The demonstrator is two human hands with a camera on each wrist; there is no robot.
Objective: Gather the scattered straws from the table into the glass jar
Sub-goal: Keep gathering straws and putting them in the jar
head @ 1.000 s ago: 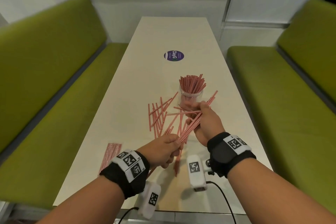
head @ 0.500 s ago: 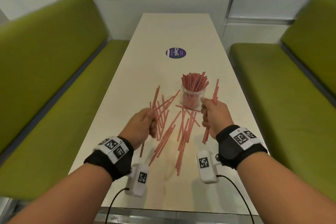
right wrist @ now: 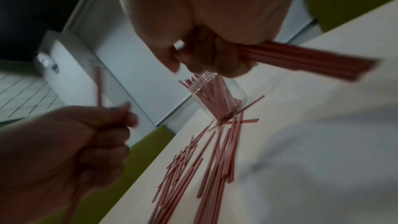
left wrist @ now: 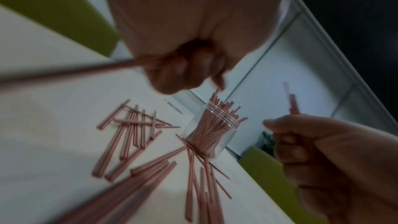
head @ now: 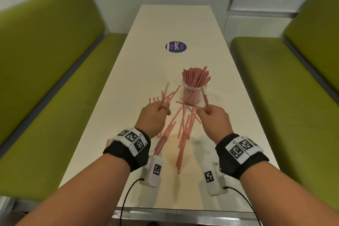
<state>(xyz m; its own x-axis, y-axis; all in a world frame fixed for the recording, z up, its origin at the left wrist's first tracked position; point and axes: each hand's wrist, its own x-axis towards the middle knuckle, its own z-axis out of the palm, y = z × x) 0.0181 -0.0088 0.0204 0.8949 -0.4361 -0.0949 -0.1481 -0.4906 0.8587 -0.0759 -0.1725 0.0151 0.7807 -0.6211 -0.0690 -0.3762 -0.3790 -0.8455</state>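
A clear glass jar (head: 194,92) (left wrist: 212,134) (right wrist: 217,98) packed with red-and-white striped straws stands mid-table. Several loose straws (head: 183,130) (left wrist: 133,134) (right wrist: 206,159) lie scattered in front of it and to its left. My left hand (head: 156,115) (left wrist: 181,67) is raised above the table, left of the jar, and grips a thin bunch of straws (head: 164,95) that points up and away. My right hand (head: 213,117) (right wrist: 206,57) grips a thicker bunch (head: 205,98) (right wrist: 305,59) just in front of the jar, its top end close to the jar's rim.
The cream table (head: 165,24) runs away from me between two green benches (head: 45,57) (head: 286,82). A round purple sticker (head: 176,46) lies beyond the jar. A few more straws (head: 108,142) peek out by my left wrist near the table's left edge.
Both hands have risen and come apart, each with its own bunch. The right hand's bunch has swung upright toward the jar's rim; the left hand has lifted its bunch off the table.
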